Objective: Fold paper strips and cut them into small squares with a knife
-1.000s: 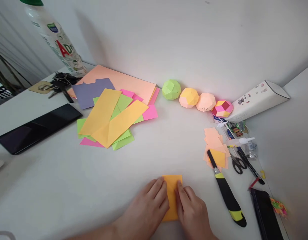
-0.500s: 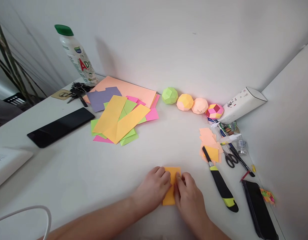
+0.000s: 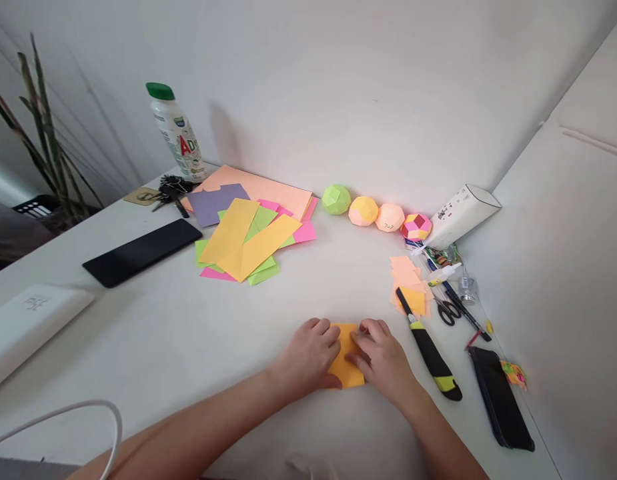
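Observation:
A small orange piece of paper [image 3: 346, 372] lies flat on the white table in front of me, partly covered by both hands. My left hand [image 3: 315, 353] rests on its left side with the fingers curled and gripping it. On the right side, my right hand [image 3: 383, 357] is closed at the edge, its thumb and fingers bent over the paper. To the right lies a black and lime-green utility knife [image 3: 435, 360], its blade end on peach paper pieces [image 3: 405, 270] and a small orange piece [image 3: 413, 299].
Coloured paper sheets [image 3: 271, 247] are piled at the back left beside a black phone [image 3: 143, 252], keys and a bottle [image 3: 181, 137]. Folded paper balls [image 3: 363, 211] line the wall. Scissors [image 3: 447, 312], pens and another phone [image 3: 501, 400] lie right. A white cable [image 3: 101, 403] loops at left.
My right hand has shifted, its fingers now spread farther along the paper's right edge, with more of the paper showing there. My left hand still holds the left side. The camera view has turned slightly.

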{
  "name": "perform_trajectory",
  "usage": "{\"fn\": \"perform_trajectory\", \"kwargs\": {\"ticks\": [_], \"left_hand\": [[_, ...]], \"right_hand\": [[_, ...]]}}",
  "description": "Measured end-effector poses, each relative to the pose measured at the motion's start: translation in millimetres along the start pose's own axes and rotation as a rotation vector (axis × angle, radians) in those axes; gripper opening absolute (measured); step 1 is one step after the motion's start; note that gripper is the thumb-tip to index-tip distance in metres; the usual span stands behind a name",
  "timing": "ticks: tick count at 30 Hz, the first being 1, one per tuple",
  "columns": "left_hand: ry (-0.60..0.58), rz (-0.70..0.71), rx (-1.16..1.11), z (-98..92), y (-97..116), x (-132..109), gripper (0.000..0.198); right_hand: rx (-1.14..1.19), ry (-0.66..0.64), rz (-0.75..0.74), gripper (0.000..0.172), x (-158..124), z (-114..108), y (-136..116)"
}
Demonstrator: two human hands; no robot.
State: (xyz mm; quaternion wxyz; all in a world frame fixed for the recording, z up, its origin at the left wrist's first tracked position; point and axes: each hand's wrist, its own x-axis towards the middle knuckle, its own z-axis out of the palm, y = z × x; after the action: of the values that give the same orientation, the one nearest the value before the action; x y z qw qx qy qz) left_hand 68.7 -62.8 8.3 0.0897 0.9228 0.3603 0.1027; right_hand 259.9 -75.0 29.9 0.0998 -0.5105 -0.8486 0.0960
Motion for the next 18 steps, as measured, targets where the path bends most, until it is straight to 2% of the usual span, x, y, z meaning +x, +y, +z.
{"fn": "perform_trajectory", "kwargs": {"ticks": [7, 10, 13, 18], "left_hand": [[-0.057, -0.026, 0.037, -6.3, 4.2, 0.9, 0.054], [-0.054, -0.032, 0.043, -6.6, 4.6, 1.2, 0.053], [-0.025, -0.031, 0.046, -4.1, 4.4, -0.8, 0.052], [0.056, -0.027, 0.054, 6.0, 2.9, -7.4, 0.051]], "right_hand": [[-0.015, -0.137, 0.023, 0.051, -4.7, -12.0, -6.7], [-0.010, -0.169, 0.021, 0.058, -6.2, -14.3, -6.9], [-0.007, -0.179, 0.016, 0.057, -6.4, -15.5, -6.6], [-0.079, -0.099, -0.029, 0.042, -7.7, -13.2, -7.5]]}}
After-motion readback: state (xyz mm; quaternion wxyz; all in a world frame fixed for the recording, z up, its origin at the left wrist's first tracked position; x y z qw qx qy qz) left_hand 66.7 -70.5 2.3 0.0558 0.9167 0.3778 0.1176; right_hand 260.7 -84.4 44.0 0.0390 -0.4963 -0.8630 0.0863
